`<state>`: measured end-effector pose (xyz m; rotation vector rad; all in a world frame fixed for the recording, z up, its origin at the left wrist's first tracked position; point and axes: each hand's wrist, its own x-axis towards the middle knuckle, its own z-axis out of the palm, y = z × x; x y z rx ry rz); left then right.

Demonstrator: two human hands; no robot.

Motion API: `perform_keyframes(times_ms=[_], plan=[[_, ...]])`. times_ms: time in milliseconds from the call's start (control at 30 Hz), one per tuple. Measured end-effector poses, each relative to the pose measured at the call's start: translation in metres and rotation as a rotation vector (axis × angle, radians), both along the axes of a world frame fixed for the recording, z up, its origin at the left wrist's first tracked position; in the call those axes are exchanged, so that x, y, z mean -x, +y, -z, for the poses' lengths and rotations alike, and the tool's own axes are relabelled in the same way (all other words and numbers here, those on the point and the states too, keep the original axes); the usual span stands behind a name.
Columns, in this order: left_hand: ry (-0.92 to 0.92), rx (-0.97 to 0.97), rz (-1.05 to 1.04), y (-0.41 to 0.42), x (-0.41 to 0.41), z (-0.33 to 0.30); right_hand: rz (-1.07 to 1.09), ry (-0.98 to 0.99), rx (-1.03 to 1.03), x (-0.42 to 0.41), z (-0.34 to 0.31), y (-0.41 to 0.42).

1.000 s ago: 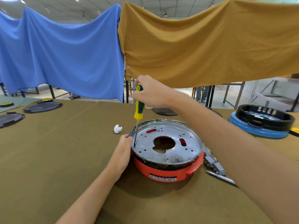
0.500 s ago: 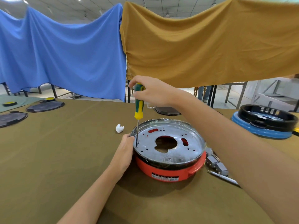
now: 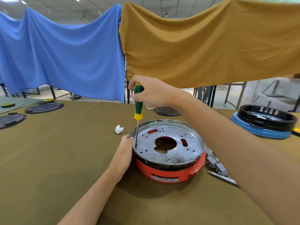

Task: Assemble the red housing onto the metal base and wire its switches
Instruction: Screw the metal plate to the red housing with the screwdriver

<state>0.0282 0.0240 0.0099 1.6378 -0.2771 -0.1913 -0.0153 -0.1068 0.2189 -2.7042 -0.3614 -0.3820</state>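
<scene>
One red housing point(image 3: 168, 172) sits on the olive-covered table point(image 3: 56, 159), and it serves as the landmark here. Seated in its top is one round metal base point(image 3: 170, 142), shiny, with a large central hole, two red-showing slots and many small holes. One screwdriver point(image 3: 138, 104) with a green and yellow handle stands nearly upright over the base's left edge, its tip down in a hole near the rim. The right hand point(image 3: 152, 92) is above the housing, fingers curled round the top of the handle. The left hand point(image 3: 124, 154) rests against the housing's left side, its fingers curled over the rim of the base just beside the screwdriver shaft. Just right of the housing lie several grey switch blocks point(image 3: 216, 165), partly hidden by the right forearm, so their count cannot be told, with one thin metal tool point(image 3: 224, 177) beside them. Up and left of the housing lies one small white lump point(image 3: 119, 129). Far to its right stands one black ring on a blue ring point(image 3: 264, 123). Behind the housing sits one dark disc point(image 3: 166, 110), and far to its left two more dark discs point(image 3: 43, 108). Two cloths, one blue point(image 3: 65, 52) and one ochre point(image 3: 203, 43), hang behind.
</scene>
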Motion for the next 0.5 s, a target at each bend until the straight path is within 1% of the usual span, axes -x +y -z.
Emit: perform_keyframes(times_ms=[67, 200, 267, 300, 333, 400, 433, 467, 500], plan=[[-0.004, 0.003, -0.006, 0.000, 0.000, 0.000, 0.014, -0.086, 0.046, -0.002, 0.001, -0.001], [-0.012, 0.003, -0.005, 0.000, 0.001, 0.000, 0.266, -0.333, 0.320, -0.010, 0.010, 0.011], [-0.009, 0.003, -0.011, 0.000, 0.001, -0.001, 0.317, -0.388, 0.359, -0.012, 0.015, 0.015], [-0.006, 0.004, -0.013, 0.001, 0.001, -0.001, 0.309, -0.353, 0.318, -0.012, 0.015, 0.016], [-0.002, 0.003, -0.013, 0.001, 0.000, -0.001, 0.270, -0.274, 0.233, -0.011, 0.013, 0.015], [0.003, 0.001, -0.007, 0.001, 0.000, -0.001, 0.129, -0.058, 0.036, -0.007, 0.005, 0.008], [0.003, 0.001, -0.003, 0.001, 0.000, 0.000, 0.072, 0.022, -0.014, -0.002, 0.001, 0.005], [0.002, 0.002, -0.001, 0.001, -0.001, 0.000, 0.033, 0.059, -0.034, 0.002, -0.003, 0.003], [0.002, 0.003, 0.000, 0.001, -0.001, 0.000, 0.013, 0.053, -0.031, 0.004, -0.004, 0.000]])
